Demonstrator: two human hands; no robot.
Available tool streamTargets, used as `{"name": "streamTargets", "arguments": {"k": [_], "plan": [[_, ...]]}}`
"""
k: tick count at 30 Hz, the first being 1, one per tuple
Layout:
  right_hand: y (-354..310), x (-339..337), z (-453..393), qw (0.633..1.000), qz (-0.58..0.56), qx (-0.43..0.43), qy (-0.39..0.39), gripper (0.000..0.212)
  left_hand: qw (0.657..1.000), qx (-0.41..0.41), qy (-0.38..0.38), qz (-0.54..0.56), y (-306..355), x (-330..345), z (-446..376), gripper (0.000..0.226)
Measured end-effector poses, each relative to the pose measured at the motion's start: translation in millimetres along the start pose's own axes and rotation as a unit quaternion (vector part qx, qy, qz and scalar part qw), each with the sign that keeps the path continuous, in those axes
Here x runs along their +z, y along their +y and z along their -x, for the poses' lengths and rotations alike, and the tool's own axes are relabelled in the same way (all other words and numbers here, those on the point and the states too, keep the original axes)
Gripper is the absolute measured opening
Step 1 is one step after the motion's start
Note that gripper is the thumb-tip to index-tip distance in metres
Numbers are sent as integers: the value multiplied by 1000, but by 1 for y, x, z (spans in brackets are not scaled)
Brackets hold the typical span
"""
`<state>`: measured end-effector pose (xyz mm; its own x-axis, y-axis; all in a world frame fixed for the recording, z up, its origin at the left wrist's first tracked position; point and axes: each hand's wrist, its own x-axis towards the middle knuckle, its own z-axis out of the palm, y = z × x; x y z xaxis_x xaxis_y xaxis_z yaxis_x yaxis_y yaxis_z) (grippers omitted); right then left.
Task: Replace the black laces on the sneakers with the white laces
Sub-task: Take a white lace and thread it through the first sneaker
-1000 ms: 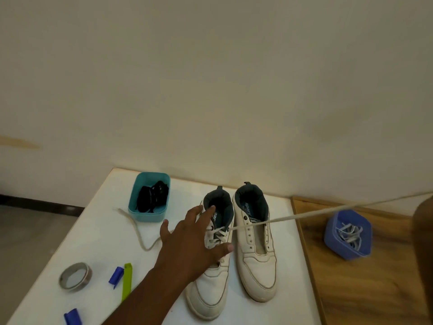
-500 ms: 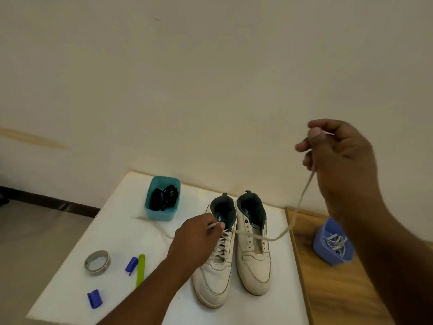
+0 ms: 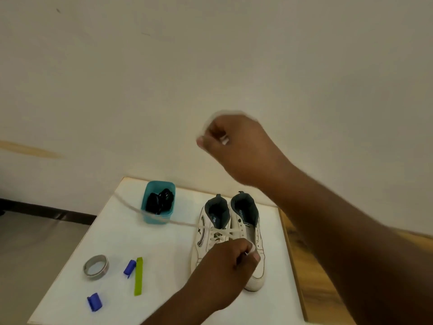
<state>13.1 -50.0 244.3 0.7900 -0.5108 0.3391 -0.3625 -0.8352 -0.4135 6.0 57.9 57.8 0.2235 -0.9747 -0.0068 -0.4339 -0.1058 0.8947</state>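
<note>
Two white sneakers stand side by side on the white table [image 3: 145, 249]. The left sneaker [image 3: 206, 233] has a white lace [image 3: 182, 223] through its eyelets; the right sneaker [image 3: 246, 214] shows bare eyelets. One lace end trails left across the teal tub [image 3: 157, 218], which holds the black laces [image 3: 161, 202]. My left hand [image 3: 225, 261] lies over the sneakers' toes, fingers curled, pinching a white bit of lace. My right hand [image 3: 234, 146] is raised above the sneakers, blurred, fingers curled round a white bit of lace. The lace between my hands is not visible.
A metal tape ring [image 3: 96, 267], two blue clips [image 3: 129, 266] [image 3: 94, 301] and a green strip [image 3: 138, 275] lie on the table's left half. A wooden surface [image 3: 304, 277] adjoins the table on the right. My right forearm covers the right side.
My right hand has swung left from the far right to above the sneakers. My left hand slid from the tongue toward the toes. The loose lace end now crosses the teal tub.
</note>
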Motion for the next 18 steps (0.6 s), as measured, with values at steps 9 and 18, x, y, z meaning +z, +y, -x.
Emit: {"name": "streamTargets", "arguments": {"k": [9,18], "plan": [[101,86,119,886,-109,333,-305,36,982,21,-115,-149,-22,-18,2,37],[103,75,135,916,-24,227,-331,11,955,-15,71,-288,-81,-23,-61,30]]}}
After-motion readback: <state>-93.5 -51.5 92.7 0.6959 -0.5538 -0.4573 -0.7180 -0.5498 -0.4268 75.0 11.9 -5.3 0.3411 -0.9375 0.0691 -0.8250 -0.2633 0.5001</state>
